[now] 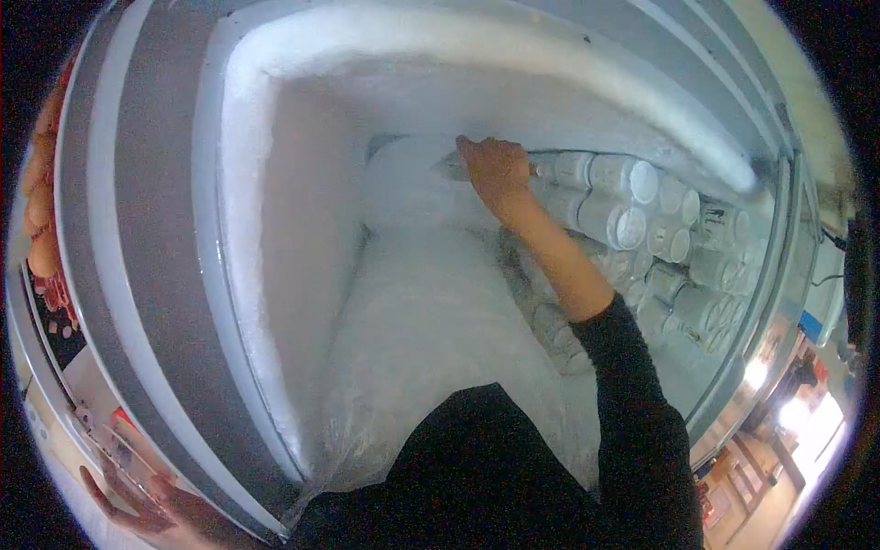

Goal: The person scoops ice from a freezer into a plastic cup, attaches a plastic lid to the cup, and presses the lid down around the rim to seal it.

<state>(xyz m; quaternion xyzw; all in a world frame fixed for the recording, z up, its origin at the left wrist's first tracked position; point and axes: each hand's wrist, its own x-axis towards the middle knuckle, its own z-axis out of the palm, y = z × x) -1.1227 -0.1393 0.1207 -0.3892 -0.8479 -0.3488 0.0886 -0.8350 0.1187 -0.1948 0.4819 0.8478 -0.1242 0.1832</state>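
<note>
My right hand (496, 174) reaches deep into a frosted chest freezer (312, 192), its fingers closed on the clear plastic of a large, pale bag (431, 302). The bag lies along the freezer floor toward me, and its contents are too cloudy to make out. Just right of that hand begin stacked white-lidded tubs (626, 227). My left hand (151, 509) is at the lower left, outside the freezer, with its fingers apart and nothing visible in them. Part of its palm is hidden at the freezer's edge.
Thick frost (243, 183) coats the freezer's inner rim and walls. Left of the freezer stand brown eggs (41, 215) or similar round items. A wooden chair (747, 472) and bright lights are at the lower right.
</note>
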